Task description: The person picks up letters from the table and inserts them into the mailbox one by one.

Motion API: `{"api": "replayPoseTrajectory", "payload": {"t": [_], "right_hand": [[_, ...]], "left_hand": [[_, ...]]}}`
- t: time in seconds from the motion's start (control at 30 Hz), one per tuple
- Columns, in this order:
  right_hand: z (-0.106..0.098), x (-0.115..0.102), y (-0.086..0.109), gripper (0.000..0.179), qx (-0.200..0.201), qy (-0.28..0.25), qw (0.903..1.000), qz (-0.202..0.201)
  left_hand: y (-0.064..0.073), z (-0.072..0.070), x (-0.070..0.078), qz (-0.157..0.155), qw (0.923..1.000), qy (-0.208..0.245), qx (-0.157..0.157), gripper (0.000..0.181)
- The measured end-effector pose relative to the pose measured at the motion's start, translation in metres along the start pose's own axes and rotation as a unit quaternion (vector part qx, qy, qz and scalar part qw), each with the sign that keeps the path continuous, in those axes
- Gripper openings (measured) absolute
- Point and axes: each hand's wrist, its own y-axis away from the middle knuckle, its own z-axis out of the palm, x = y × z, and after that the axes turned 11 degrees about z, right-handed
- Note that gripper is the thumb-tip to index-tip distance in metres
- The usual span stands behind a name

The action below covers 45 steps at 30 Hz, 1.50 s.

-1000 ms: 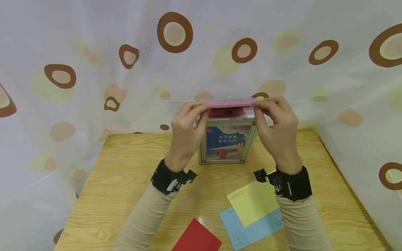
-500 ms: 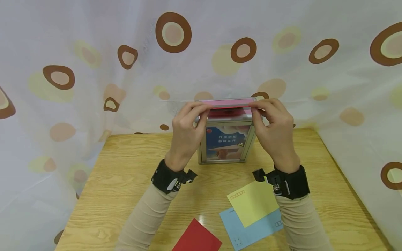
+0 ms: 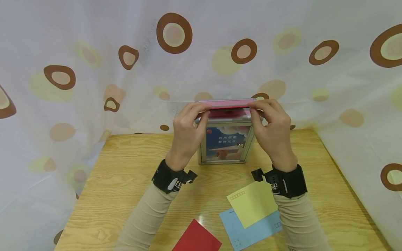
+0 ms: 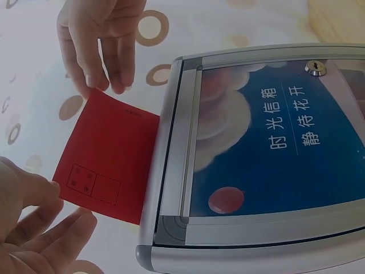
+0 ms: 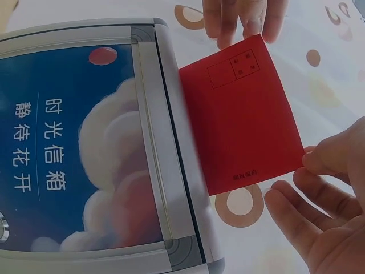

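A red envelope (image 4: 117, 151) stands partly inside the top of a metal-framed mailbox (image 3: 227, 143), its lower part hidden in the box. In the head view it shows almost edge-on as a thin red line. My left hand (image 3: 188, 127) pinches one upper corner between thumb and fingers. At the opposite corner my right hand (image 3: 272, 130) pinches it too, the thumb seen close in the right wrist view. Blue artwork with white lettering covers the mailbox front, and a small lock (image 3: 240, 144) sits at its right side.
On the wooden table (image 3: 125, 195) a yellow envelope (image 3: 251, 205) overlaps a blue envelope (image 3: 248, 232) near the right forearm. Another red envelope (image 3: 198, 238) lies at the front edge of view. A patterned curtain (image 3: 201, 69) hangs behind and along the sides.
My right hand has shifted slightly left along the envelope's top edge. My left hand has stayed nearly in place, and the mailbox has not moved.
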Motion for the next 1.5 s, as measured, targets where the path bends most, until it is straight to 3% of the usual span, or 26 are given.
{"api": "replayPoseTrajectory", "payload": {"t": [0.8, 1.5], "right_hand": [[0.009, 0.012, 0.003, 0.018, -0.009, 0.002, 0.9998, 0.015], [0.013, 0.019, 0.006, 0.02, -0.01, 0.018, 0.9996, 0.019]], "left_hand": [[0.007, 0.005, -0.002, -0.026, 0.9987, -0.013, -0.041, 0.022], [0.014, 0.009, -0.003, -0.044, 0.9976, -0.015, -0.05, 0.025]]}}
